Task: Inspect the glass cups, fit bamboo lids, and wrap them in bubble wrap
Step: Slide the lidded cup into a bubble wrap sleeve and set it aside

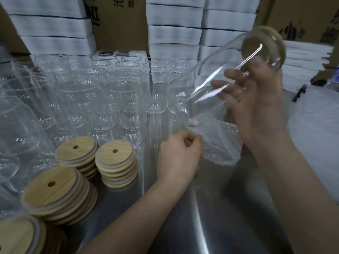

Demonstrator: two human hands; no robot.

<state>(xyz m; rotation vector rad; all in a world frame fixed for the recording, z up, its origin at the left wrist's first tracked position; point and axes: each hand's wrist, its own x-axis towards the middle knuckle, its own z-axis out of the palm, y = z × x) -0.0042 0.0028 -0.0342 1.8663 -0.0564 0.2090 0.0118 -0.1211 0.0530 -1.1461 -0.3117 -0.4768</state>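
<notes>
- Where the view widens from 6 o'clock up to the centre, a steel table (211,213) carries everything.
- White boxes (174,33) are stacked in columns from 10 to 1 o'clock, with cardboard cartons (119,21) between and behind them.
- Rows of empty glass cups (110,92) stand upright and close together from 9 o'clock to the centre.
- At 3 o'clock lies a pale, blurred heap (311,125), which appears to be more bubble wrap.
- Stacks of bamboo lids (60,197) sit at 7 to 8 o'clock, just in front of the cups. Each top lid shows a small hole.
- One held cup (211,83) is lifted off the table toward 2 o'clock and tilted, base down toward the centre and mouth up.
- A bubble wrap piece (220,142) hangs just below that base, at about 5 o'clock of it.
- The right hand (256,107) grips the held cup, fingers curled round its body.
- The left hand (179,153), near the centre, has its fingers bunched, pinching the upper edge of the bubble wrap piece.
- A fitted lid (264,46) covers the held cup's mouth at 1 o'clock.
</notes>
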